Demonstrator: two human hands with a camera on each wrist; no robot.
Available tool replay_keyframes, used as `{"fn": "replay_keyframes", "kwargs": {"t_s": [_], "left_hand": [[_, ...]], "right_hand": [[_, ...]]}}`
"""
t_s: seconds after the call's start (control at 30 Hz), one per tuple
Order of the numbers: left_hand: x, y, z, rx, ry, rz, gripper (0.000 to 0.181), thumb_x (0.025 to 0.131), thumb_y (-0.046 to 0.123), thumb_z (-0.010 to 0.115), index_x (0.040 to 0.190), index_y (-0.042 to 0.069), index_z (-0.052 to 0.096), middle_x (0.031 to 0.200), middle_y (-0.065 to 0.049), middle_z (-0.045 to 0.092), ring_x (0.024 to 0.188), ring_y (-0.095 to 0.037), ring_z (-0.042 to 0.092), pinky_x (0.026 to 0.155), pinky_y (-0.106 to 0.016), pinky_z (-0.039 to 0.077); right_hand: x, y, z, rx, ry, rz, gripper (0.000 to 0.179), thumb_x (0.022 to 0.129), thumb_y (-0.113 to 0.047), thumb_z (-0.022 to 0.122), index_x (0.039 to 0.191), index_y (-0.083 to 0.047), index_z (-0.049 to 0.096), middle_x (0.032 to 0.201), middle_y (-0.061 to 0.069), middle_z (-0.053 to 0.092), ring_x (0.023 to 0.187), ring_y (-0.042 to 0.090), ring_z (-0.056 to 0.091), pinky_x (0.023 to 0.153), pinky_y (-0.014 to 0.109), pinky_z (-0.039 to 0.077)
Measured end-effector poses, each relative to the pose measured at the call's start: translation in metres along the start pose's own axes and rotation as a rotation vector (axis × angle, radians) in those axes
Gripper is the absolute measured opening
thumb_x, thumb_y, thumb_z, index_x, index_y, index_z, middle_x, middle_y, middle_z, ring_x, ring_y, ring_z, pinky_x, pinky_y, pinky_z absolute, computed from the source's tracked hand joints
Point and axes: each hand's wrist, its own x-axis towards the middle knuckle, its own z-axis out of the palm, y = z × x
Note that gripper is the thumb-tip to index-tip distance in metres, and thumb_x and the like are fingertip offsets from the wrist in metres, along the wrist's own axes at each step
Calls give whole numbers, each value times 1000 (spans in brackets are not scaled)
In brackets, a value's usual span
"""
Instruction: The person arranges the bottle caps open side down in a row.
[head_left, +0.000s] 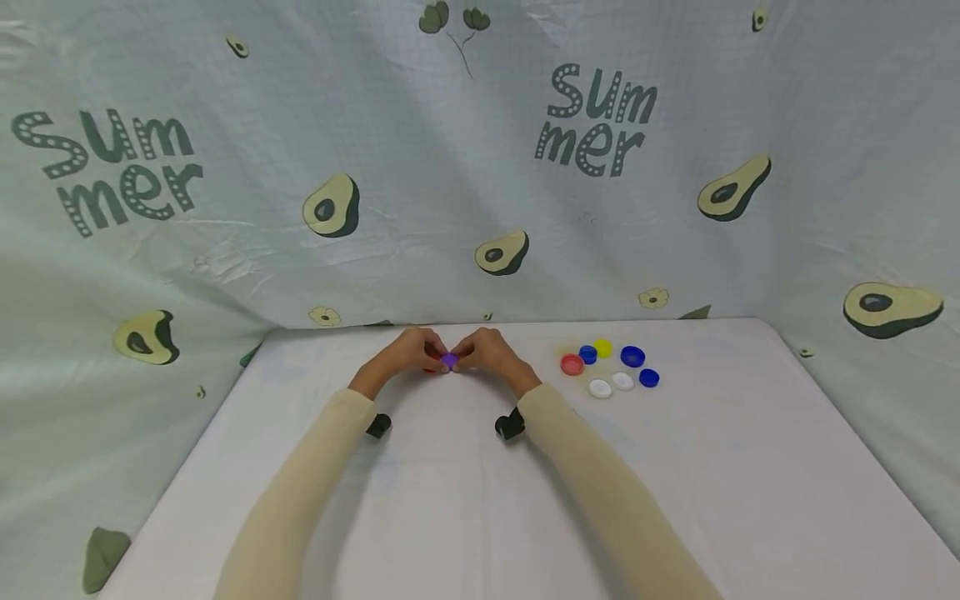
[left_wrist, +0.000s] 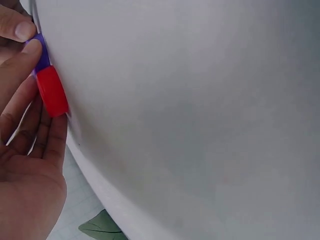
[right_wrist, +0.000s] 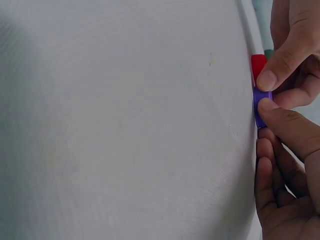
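At the table's far edge, a purple bottle cap [head_left: 449, 360] sits between my two hands. My left hand [head_left: 407, 352] has its thumb on one end of the cap and its other fingers behind. From the other side, my right hand [head_left: 489, 350] pinches the same purple cap, thumb in front. A red bottle cap [left_wrist: 52, 91] stands on its side right against the purple one, close by my left fingers. In the right wrist view the red cap [right_wrist: 258, 66] is partly covered by the left thumb.
On the white table [head_left: 450, 500], to the right of my hands, lies a loose group of caps: a red cap [head_left: 572, 364], a yellow cap [head_left: 603, 348], several blue ones including a large blue cap [head_left: 632, 357], and two white ones. A printed curtain [head_left: 420, 150] hangs behind the table.
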Motion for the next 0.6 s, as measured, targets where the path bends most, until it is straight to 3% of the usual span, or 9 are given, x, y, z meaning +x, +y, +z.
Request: {"fn": "replay_keyframes", "kwargs": {"t_s": [0.17, 0.3, 0.47, 0.6], "left_hand": [[-4, 4, -2, 76, -22, 13, 29, 84, 9, 84, 107, -4, 73, 100, -12, 73, 89, -18, 66, 78, -28, 57], [-12, 6, 0, 118, 25, 20, 35, 85, 14, 84, 112, -3, 71, 106, -12, 71, 99, -25, 64, 89, -38, 55], [-19, 18, 4, 48, 97, 54, 35, 88, 13, 81, 116, -3, 68, 115, -16, 70, 112, -33, 63, 99, -47, 52], [-20, 34, 11, 4, 86, 141, 36, 89, 13, 80, 117, -6, 66, 117, -21, 69, 112, -36, 65, 99, -48, 53]], "right_hand": [[-2, 0, -7, -57, -87, -35, 37, 85, -12, 83, 120, -4, 74, 98, 5, 75, 84, 11, 62, 76, 20, 52], [-17, -1, -19, -93, -122, -50, 37, 90, -11, 79, 126, -4, 71, 110, 7, 73, 97, 17, 66, 87, 26, 56], [-44, 7, -40, -92, -95, -77, 33, 95, -11, 74, 126, -4, 70, 118, 11, 71, 105, 22, 67, 93, 31, 57], [-66, 21, -62, -100, -62, -112, 33, 96, -13, 72, 128, -4, 69, 120, 13, 70, 106, 22, 66, 94, 32, 56]]}}
